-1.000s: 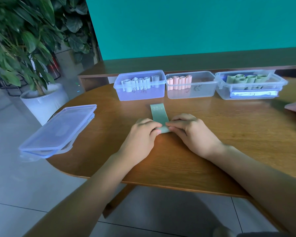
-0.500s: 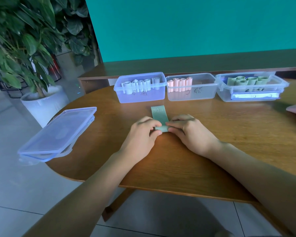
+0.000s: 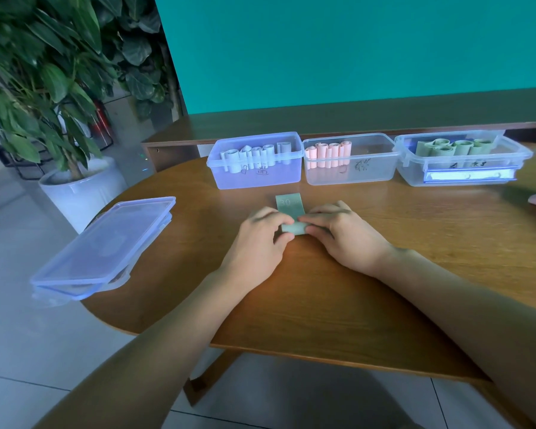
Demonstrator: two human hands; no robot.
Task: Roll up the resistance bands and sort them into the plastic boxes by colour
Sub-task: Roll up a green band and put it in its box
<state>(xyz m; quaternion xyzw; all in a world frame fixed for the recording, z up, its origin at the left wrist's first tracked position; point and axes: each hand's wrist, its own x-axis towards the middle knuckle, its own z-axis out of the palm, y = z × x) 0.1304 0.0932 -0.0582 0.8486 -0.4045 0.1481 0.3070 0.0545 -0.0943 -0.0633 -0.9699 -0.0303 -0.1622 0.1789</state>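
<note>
my hands: left hand and right hand are together on the surface, fingertips pinching the two ends of the roll so it stays tight and doesn't spring open

green resistance band: flat on the surface right in front of me, near end rolled up under my fingers, far end lying flat toward the boxes

band print: says "30" plus something I can't read

lids: stacked off to my left, hanging over the edge, out of the way

blue box: pale blue rolls standing up

middle box: pink rolls at its left end

right box: green rolls, so I reckon this one goes there

box writing: handwritten marks on the fronts, can't make them out
</note>
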